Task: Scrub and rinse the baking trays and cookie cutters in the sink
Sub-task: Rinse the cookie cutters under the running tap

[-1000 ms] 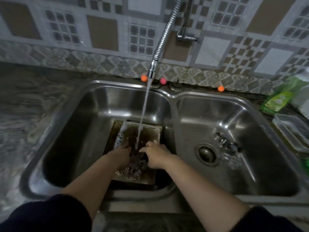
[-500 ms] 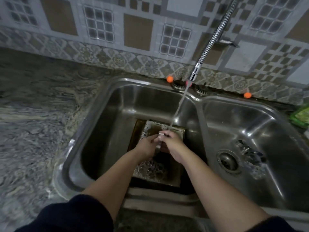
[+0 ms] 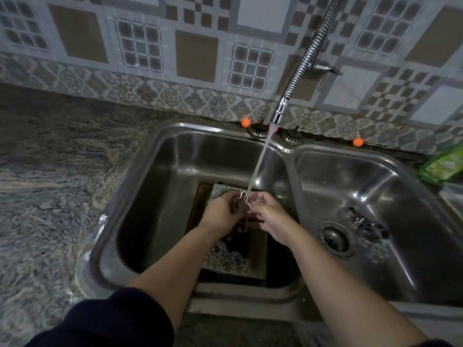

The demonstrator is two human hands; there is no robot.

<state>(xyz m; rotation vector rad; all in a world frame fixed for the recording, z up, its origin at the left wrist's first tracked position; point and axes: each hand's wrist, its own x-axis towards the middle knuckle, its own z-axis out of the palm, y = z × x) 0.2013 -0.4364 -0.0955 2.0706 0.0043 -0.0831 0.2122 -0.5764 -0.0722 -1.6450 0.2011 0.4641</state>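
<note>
Change: both hands sit higher above the tray than half a second back, cutter now right in the stream; view much the same, slightly wider to the left.
Left hand: fingers curled, gripping the cutter's left side; dark grime on the fingers.
Right hand: fingers curled, pinching the cutter's right edge.
Cutter: thin metal outline, wavy contour, held between both hands over the left basin; exact shape hard to tell.
Water: running, falls slanted from the tap nozzle onto the cutter.
Tap: flexible chrome hose from the wall at upper right, nozzle over the sink's back rim.
Tray: flat on the floor of the left basin, under the hands, holding brown water and foam bubbles near its front end; back end shows pale suds.
Sink: steel, two basins; left one holds the tray, right one has a drain and a small metal item just beside it, blurred.
Balls: small orange ones on the back rim, one left of the nozzle, one further right; a pinkish one behind the stream.
Packet: green, at the right edge on the counter; print unreadable, no brand legible.
Counter: grey veined stone, left of the sink.
Wall: patterned tiles, brown and grey squares.
Sleeves: dark, pushed up both forearms.
</note>
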